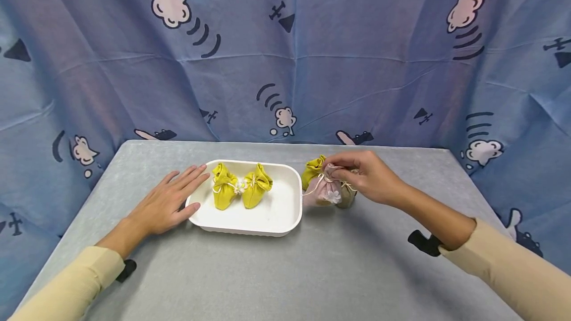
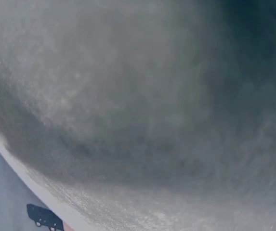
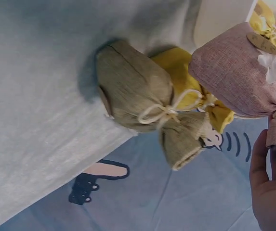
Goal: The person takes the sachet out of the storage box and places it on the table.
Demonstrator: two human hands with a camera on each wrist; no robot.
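My right hand (image 1: 368, 176) pinches the gathered neck of a pink drawstring pouch (image 1: 324, 191) just right of the white tray (image 1: 276, 217). A white flower and a pale cord show on this pouch. Behind it a yellow pouch (image 1: 311, 171) and an olive-grey pouch (image 3: 133, 89) stand on the table, the olive one partly hidden in the head view. In the tray two yellow pouches (image 1: 225, 193) stand side by side with white flowers between them. My left hand (image 1: 167, 202) rests with fingers extended at the tray's left edge.
The grey table (image 1: 285, 276) reaches to a blue patterned curtain (image 1: 250, 53) at the back and sides. Only blurred tabletop and a strip of curtain show in the left wrist view. A dark wrist strap (image 1: 424, 242) is on the right arm.
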